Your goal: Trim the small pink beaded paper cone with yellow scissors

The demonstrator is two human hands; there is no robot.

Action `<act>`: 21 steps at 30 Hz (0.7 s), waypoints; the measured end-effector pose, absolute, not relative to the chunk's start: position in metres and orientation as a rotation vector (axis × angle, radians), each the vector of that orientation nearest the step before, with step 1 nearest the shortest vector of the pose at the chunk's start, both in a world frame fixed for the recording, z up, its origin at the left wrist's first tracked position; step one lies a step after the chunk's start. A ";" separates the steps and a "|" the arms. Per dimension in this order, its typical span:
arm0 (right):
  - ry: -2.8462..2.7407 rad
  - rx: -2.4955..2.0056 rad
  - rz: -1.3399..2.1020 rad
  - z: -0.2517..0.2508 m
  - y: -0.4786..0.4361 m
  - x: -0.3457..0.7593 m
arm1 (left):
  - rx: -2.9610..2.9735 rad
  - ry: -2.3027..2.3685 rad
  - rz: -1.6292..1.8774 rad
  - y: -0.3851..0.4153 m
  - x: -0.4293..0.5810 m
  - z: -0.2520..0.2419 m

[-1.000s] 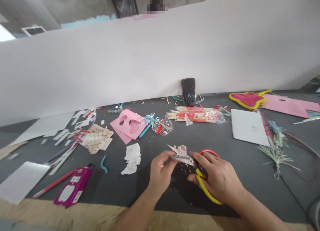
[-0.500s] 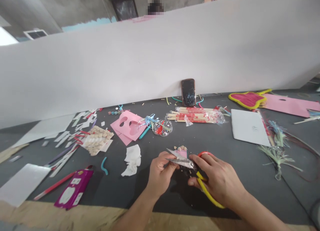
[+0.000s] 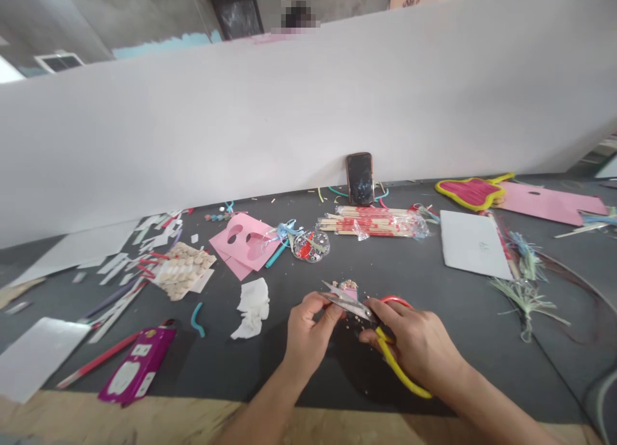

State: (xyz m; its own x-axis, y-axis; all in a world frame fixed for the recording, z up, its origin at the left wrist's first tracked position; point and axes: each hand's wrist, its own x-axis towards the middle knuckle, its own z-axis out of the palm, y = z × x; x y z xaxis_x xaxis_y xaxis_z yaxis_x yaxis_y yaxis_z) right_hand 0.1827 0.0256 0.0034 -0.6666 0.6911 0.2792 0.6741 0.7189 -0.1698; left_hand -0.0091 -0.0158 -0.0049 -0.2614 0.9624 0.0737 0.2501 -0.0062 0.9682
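Note:
Near the table's front, my right hand [image 3: 417,336] is closed on the scissors [image 3: 400,368], which have one yellow handle and one red handle. Their blades point left and lie nearly together, with the tips over my left fingers. My left hand [image 3: 311,332] is pinched at the blades; whatever lies between its thumb and fingers is too small to make out. Just beyond the blades sits a small pink piece [image 3: 351,293] with tiny beige beads [image 3: 345,284] along its far edge. Small bits are scattered below the blades.
A phone [image 3: 360,179] leans against the white divider [image 3: 270,123]. Wrapped sticks [image 3: 373,223], a white card [image 3: 475,244] and tassels [image 3: 527,300] lie to the right. Pink paper [image 3: 245,239], crumpled tissue [image 3: 251,308] and a purple packet [image 3: 139,366] lie left. Beyond the divider, a person's head shows.
The scissor blades have closed further. The yellow handle has moved slightly inward with my right hand. The view has shifted a little, so the table items appear slightly further left.

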 end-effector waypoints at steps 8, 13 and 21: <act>-2.593 -1.104 0.067 0.013 0.027 0.181 | 1.363 1.574 1.444 -0.016 -0.014 -0.011; -2.610 -1.113 0.087 0.011 0.028 0.180 | 1.387 1.496 1.411 -0.015 -0.014 -0.010; -2.631 -1.046 0.113 0.006 0.025 0.184 | 1.309 1.535 1.355 -0.016 -0.012 -0.009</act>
State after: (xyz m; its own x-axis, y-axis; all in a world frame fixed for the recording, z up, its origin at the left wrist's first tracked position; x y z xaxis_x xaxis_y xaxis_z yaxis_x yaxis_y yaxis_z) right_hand 0.1837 0.0251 0.0064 -0.6869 0.6815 0.2525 0.6574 0.7307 -0.1841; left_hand -0.0116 -0.0155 -0.0088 -0.2475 0.9620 0.1153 0.2335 -0.0563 0.9707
